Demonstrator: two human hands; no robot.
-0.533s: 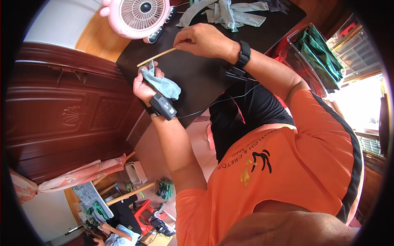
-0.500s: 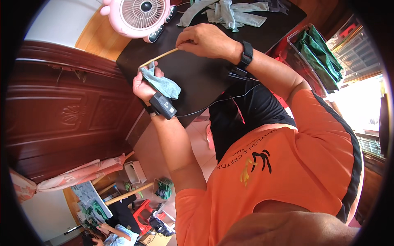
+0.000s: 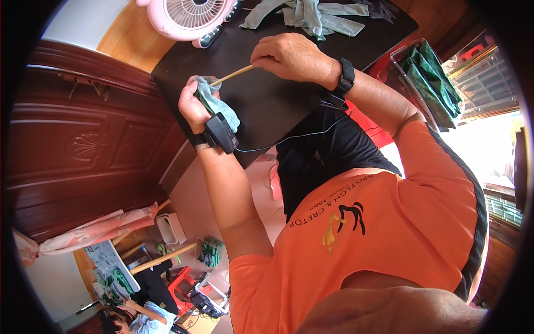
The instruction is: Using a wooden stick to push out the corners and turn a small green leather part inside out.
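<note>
Presently, in the left hand (image 3: 192, 106), above the table (image 3: 267, 106) and close to its left edge: a limp cloth piece (image 3: 218, 106), kept by its upper end and drooping obliquely toward the near edge. To the right of this upper end, and a little farther toward the table's far side: the right hand (image 3: 289, 55), pinching between thumb and fingers one end of a thin wooden stick (image 3: 232, 74). From there, a long axis running leftward and slightly nearer, down to the folded top of the cloth, thus meeting the cloth's own long axis at a clear angle. At the tip, apparently touching the fabric; not possible to tell whether inside the fold or only against it. Nearer to the cloth, naturally, the left hand, curled around it, with fingers mostly hidden.

Concerning materials: cloth pale blue-green, soft, wrinkled, narrow like a sleeve; stick straight, slender, light yellow; table dark and flat, with weak shine. On the left wrist, a black boxy device (image 3: 221, 133); on the right, a black band (image 3: 346, 77). Toward the far edge, loosely overlapping strips of similar colour (image 3: 312, 19). By the far-left edge, a pink fan (image 3: 192, 21), rounded, with circular grille. Beyond the right edge, a clear bin (image 3: 409, 86) containing creased dark green fabric (image 3: 428, 83).
</note>
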